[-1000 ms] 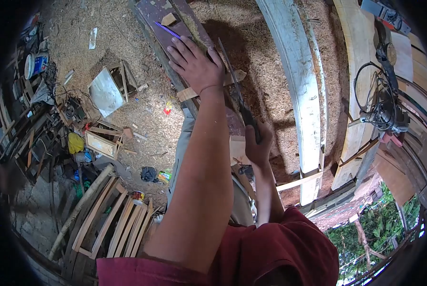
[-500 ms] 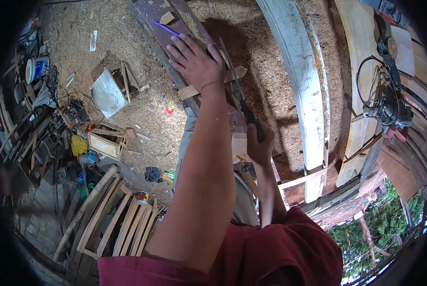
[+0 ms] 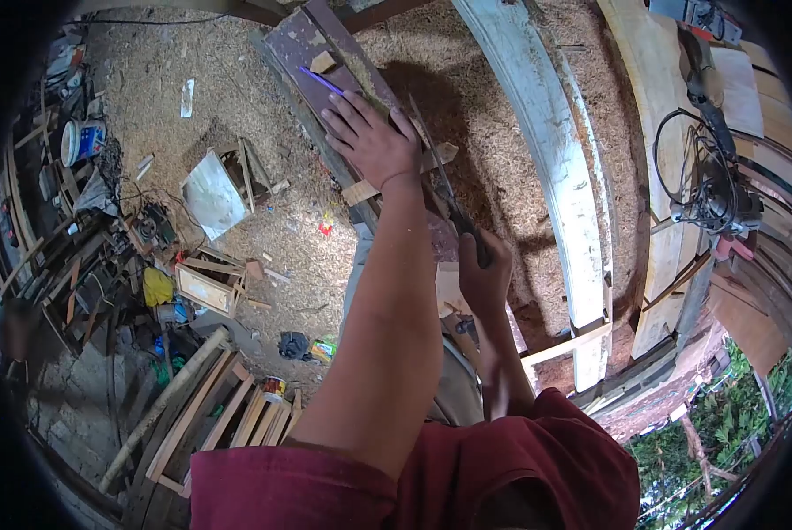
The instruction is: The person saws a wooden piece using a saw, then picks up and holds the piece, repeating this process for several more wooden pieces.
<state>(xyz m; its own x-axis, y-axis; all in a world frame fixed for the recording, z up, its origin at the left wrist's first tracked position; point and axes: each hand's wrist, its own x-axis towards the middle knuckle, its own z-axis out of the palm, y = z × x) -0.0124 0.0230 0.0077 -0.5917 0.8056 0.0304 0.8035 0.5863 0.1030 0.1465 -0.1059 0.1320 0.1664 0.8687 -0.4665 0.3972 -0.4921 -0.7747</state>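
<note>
My left hand [image 3: 380,148] lies flat with fingers spread on a worn maroon bench [image 3: 294,44], pressing beside a thin wooden strip [image 3: 360,192] that crosses the bench under my wrist. In my right hand [image 3: 488,269] is the dark handle of a handsaw [image 3: 444,181]. Its narrow blade points away from me, close along the right side of my left hand, and overlaps the strip near its right part. Just beyond my left fingertips, a purple pencil-like stick [image 3: 321,80] rests on the bench, with a small wooden block [image 3: 322,62] next to it.
Long pale boards [image 3: 564,168] stretch along the right, with a corded power tool [image 3: 718,208] on more planks. Sawdust covers the floor [image 3: 246,79]. Wooden frames [image 3: 215,194], a bucket [image 3: 82,141] and scrap lie at left. A pale wood piece [image 3: 449,287] sits near my right wrist.
The whole view has shifted, so the bench and floor appear lower. Relative to the bench, my right hand with the handsaw is slightly farther forward. My left hand stays on the bench.
</note>
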